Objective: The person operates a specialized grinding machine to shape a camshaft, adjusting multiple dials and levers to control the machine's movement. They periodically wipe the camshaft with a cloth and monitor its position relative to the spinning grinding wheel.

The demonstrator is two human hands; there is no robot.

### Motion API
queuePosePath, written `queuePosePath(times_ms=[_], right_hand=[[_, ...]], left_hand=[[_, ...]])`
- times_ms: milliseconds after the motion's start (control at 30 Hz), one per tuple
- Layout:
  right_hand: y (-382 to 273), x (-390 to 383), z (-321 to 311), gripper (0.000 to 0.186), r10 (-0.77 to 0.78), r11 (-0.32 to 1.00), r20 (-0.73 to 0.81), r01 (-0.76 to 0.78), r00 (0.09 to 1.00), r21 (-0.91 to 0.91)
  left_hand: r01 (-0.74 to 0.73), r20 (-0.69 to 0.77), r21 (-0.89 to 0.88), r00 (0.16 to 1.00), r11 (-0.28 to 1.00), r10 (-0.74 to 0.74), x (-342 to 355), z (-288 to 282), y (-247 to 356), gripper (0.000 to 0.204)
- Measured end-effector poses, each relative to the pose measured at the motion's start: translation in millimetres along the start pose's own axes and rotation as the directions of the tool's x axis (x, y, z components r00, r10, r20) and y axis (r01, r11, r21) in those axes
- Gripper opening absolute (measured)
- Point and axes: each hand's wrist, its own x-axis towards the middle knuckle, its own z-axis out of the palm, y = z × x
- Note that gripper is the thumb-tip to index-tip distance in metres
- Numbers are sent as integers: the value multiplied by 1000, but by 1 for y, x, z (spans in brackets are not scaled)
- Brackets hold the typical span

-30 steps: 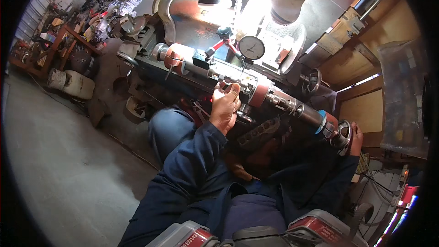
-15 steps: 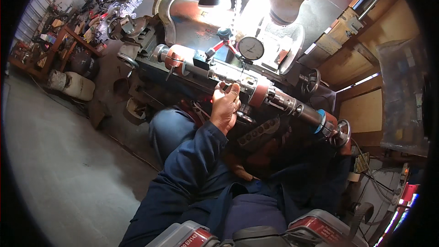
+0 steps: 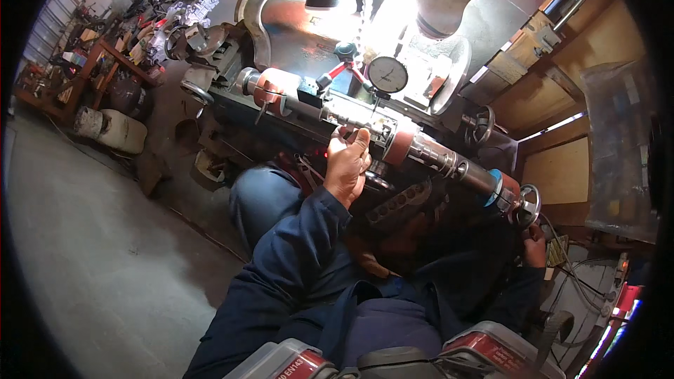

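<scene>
Hands work apart at a long metal shaft [image 3: 393, 142] lying slantwise across a machine, just past centre toward one o'clock. Left hand [image 3: 347, 165] curls against the shaft's middle, fingers touching it. Right hand [image 3: 533, 247], at four o'clock, sits under a small handwheel [image 3: 526, 202]; its grip cannot be made out. At twelve o'clock, a dial gauge [image 3: 387, 74] stands above the shaft.

A round white dial gauge [image 3: 387, 74] is seen just above the left hand's fingers [image 3: 354, 142], black-rimmed.
</scene>
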Motion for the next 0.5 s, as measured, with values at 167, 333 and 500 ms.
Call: queuePosePath(times_ms=[167, 333, 500], right_hand=[[-85, -10, -1, 34, 18, 1000, 11, -18, 1000, -1], [-90, 18, -10, 29, 33, 988, 56, -41, 998, 152], [-65, 55, -1, 28, -59, 989, -183, 83, 981, 125]], left_hand=[[-44, -30, -3, 999, 999, 44, 0, 2, 0, 27], [-37, 3, -7, 999, 999, 37, -1, 0, 0, 28], [3, -45, 0, 999, 1000, -3, -5, 9, 4, 36]])
